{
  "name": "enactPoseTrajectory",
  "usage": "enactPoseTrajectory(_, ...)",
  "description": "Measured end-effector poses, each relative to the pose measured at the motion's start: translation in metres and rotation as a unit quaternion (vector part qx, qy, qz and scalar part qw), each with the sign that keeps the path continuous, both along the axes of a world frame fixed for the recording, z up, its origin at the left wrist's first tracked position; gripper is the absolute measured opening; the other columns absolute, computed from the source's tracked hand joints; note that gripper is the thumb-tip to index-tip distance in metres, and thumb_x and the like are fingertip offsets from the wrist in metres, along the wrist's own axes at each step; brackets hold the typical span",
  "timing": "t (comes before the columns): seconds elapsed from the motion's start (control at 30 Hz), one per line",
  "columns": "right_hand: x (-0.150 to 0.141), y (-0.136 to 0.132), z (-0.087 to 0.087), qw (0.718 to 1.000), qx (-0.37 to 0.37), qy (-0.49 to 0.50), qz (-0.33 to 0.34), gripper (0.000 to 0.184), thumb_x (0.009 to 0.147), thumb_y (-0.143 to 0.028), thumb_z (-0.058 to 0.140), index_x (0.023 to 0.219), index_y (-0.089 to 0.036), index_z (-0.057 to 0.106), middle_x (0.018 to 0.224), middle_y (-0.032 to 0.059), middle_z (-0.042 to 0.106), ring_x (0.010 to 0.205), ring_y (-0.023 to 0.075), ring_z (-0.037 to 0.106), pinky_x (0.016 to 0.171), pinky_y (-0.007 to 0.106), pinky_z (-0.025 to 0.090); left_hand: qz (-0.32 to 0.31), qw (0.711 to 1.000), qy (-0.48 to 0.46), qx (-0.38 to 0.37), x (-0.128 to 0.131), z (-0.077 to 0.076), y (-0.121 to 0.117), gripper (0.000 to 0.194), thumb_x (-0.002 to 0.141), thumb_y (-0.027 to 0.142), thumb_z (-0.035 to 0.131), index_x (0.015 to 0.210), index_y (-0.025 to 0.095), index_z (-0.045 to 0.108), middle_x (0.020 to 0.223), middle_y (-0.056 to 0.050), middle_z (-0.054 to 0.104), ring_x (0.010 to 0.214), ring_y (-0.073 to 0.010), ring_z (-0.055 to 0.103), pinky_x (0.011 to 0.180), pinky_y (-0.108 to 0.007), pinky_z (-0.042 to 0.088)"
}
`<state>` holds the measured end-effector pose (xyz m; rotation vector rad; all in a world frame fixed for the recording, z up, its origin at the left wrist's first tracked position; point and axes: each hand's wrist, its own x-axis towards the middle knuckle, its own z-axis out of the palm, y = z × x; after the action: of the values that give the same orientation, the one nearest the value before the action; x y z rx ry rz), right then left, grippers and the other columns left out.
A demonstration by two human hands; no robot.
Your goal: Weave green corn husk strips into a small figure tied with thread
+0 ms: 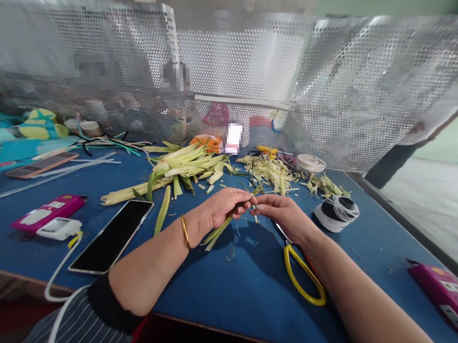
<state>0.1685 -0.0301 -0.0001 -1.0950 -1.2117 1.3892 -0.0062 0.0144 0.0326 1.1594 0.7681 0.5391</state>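
My left hand is closed around a small bunch of green leaf strips, whose loose ends stick out below the palm. My right hand meets it fingertip to fingertip, pinching a thin pale strip at the tip of the bunch. Yellow-handled scissors lie on the blue table under my right wrist, blades partly hidden by the hand. Behind my hands is a heap of pale green husk-like leaves. Shredded leaf scraps lie to its right. A spool of white thread stands right of my right hand.
A black-screened phone and a magenta device with a white cable lie at left. Another magenta device sits at the right edge. A perforated metal screen closes the back. A roll of white tape lies near it.
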Motion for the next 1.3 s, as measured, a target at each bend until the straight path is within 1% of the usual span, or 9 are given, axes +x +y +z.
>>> enactPoseTrajectory(0.17,0.0,0.0,0.001,0.998,-0.046,0.013,-0.042,0.033,0.056,-0.043,0.087,0.069,-0.018,0.069,0.062,-0.0024,0.064,0.064,0.013,0.063,0.077,0.03,0.05,-0.01,1.0,0.002,-0.026,0.001,-0.004,0.001,0.017,0.081,0.025,0.063,0.072,0.011,0.064,0.058,0.004,0.049,0.045,-0.0032,0.035,0.045,-0.02,0.023)
enactPoseTrajectory(0.3,0.002,0.0,0.004,0.995,-0.026,0.012,-0.095,0.04,0.052,-0.048,0.087,0.065,-0.017,0.064,0.055,-0.0042,0.059,0.057,0.0123,0.061,0.068,0.029,0.05,0.014,0.999,-0.022,-0.037,0.002,-0.005,0.001,0.018,0.078,0.028,0.068,0.079,0.01,0.069,0.06,0.003,0.051,0.046,-0.0032,0.037,0.043,-0.02,0.021)
enactPoseTrajectory(0.47,0.003,-0.001,0.009,0.989,-0.001,0.007,-0.149,0.04,0.052,-0.047,0.086,0.064,-0.018,0.062,0.059,-0.0019,0.061,0.059,0.0134,0.062,0.063,0.027,0.049,0.06,0.997,-0.028,-0.029,0.004,-0.006,0.001,0.017,0.078,0.026,0.068,0.082,0.01,0.071,0.063,0.002,0.054,0.047,-0.0029,0.038,0.044,-0.02,0.023)
enactPoseTrajectory(0.7,0.006,-0.002,0.012,0.982,0.011,0.045,-0.185,0.038,0.053,-0.045,0.087,0.064,-0.017,0.063,0.059,-0.0026,0.059,0.064,0.015,0.066,0.055,0.021,0.049,0.047,0.999,0.018,-0.006,0.004,-0.008,0.002,0.02,0.081,0.028,0.065,0.083,0.01,0.071,0.066,0.001,0.059,0.047,-0.0034,0.042,0.044,-0.021,0.026)
enactPoseTrajectory(0.97,0.007,-0.001,0.015,0.971,0.007,0.158,-0.18,0.024,0.059,-0.027,0.086,0.067,-0.017,0.065,0.09,0.0046,0.074,0.061,0.0107,0.066,0.054,0.02,0.054,0.048,0.996,0.064,0.043,0.004,-0.013,0.005,0.019,0.082,0.029,0.061,0.076,0.013,0.068,0.062,0.002,0.057,0.045,-0.0046,0.041,0.044,-0.021,0.028)
enactPoseTrajectory(1.07,0.006,-0.003,0.018,0.968,0.033,0.193,-0.157,0.022,0.063,-0.025,0.084,0.069,-0.019,0.064,0.086,0.0029,0.073,0.065,0.0109,0.066,0.058,0.02,0.055,0.035,0.99,0.096,0.096,0.004,-0.013,0.004,0.019,0.082,0.027,0.057,0.076,0.013,0.068,0.059,0.003,0.055,0.045,-0.0055,0.039,0.044,-0.022,0.028)
enactPoseTrajectory(1.13,0.005,-0.005,0.021,0.973,0.056,0.175,-0.137,0.021,0.066,-0.027,0.082,0.07,-0.019,0.063,0.083,0.0014,0.072,0.061,0.0097,0.064,0.055,0.02,0.052,0.018,0.976,0.133,0.169,0.004,-0.012,0.003,0.019,0.082,0.025,0.056,0.073,0.014,0.069,0.058,0.003,0.055,0.046,-0.0069,0.042,0.046,-0.022,0.03)
enactPoseTrajectory(1.2,0.004,-0.007,0.024,0.982,0.077,0.134,-0.105,0.02,0.069,-0.029,0.08,0.071,-0.019,0.063,0.081,0.0004,0.071,0.05,0.0064,0.055,0.046,0.018,0.044,-0.003,0.939,0.187,0.289,0.004,-0.01,0.002,0.02,0.081,0.022,0.054,0.07,0.015,0.069,0.058,0.001,0.059,0.053,-0.0094,0.049,0.053,-0.023,0.034)
enactPoseTrajectory(1.3,0.005,-0.009,0.026,0.992,0.074,0.089,-0.056,0.021,0.072,-0.031,0.077,0.069,-0.018,0.061,0.076,-0.0003,0.067,0.04,0.0025,0.037,0.037,0.019,0.026,-0.069,0.849,0.243,0.464,0.005,-0.008,-0.002,0.021,0.081,0.016,0.052,0.07,0.016,0.07,0.067,-0.001,0.066,0.067,-0.0134,0.057,0.064,-0.024,0.037)
